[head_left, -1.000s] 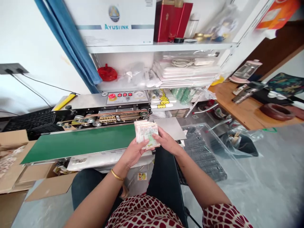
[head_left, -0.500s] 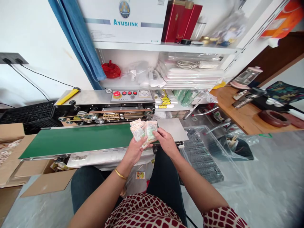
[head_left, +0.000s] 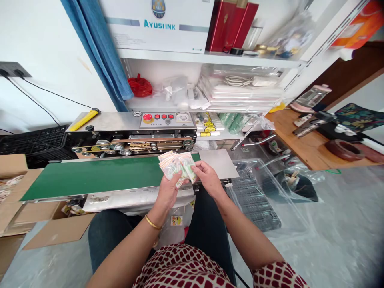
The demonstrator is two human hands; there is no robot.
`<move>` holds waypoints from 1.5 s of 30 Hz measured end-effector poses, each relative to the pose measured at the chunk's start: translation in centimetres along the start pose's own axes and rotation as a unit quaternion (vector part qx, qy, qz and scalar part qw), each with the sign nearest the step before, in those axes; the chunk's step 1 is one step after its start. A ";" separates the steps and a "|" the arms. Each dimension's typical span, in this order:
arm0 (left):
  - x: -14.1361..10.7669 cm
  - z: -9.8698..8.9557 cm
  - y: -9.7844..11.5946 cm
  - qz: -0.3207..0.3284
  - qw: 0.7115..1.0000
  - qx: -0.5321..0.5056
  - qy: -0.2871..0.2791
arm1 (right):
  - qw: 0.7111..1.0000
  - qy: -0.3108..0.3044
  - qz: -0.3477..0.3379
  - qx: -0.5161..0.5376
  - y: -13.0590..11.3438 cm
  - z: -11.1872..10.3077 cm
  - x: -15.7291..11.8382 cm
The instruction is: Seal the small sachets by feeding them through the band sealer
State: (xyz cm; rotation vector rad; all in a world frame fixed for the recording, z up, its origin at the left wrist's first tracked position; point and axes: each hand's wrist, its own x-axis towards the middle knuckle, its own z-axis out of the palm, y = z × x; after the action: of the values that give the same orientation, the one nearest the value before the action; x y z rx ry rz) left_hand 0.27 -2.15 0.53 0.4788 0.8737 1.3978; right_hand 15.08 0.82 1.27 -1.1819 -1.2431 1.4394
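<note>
Several small printed packets (head_left: 170,166) are fanned out in my left hand (head_left: 169,188), its thumb pressed on top of them. At their right edge my right hand (head_left: 207,176) pinches one packet (head_left: 187,165) between thumb and fingers. That packet has a pale face with green print and overlaps the others. Both hands are over the front edge of a green conveyor belt (head_left: 99,178), near its right end. Behind the belt stands a band sealing machine (head_left: 135,136) with rollers, red switches and a red stop button. My fingers hide the lower parts of the packets.
Cardboard boxes (head_left: 57,236) stand at the lower left, beside a black crate (head_left: 36,144). A yellow cutter knife (head_left: 84,120) lies on the machine. Shelves (head_left: 180,57) rise behind. To the right are a clear plastic bin (head_left: 288,224) and a wooden table (head_left: 303,148).
The packets have spread wider and shifted slightly left. The right-hand packet has tilted, its top leaning left. Both hands keep their hold.
</note>
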 end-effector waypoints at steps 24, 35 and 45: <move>0.5 -1.2 0.9 -0.029 1.000 0.004 -0.006 | 0.986 -0.074 -0.079 -0.130 -0.3 0.5 1.4; 0.1 -2.1 0.9 -0.046 0.997 0.061 -0.034 | 0.984 0.097 0.031 -0.147 1.0 -5.1 7.1; 0.0 -1.9 1.9 -0.055 0.989 0.096 -0.101 | 0.987 -0.020 -0.072 -0.145 -1.3 -0.9 2.1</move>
State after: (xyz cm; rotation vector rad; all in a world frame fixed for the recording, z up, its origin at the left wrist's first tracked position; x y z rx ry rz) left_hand -2.41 -2.21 0.76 0.6968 0.8593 1.1465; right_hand 15.64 3.19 2.23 -1.2302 -1.5725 1.2096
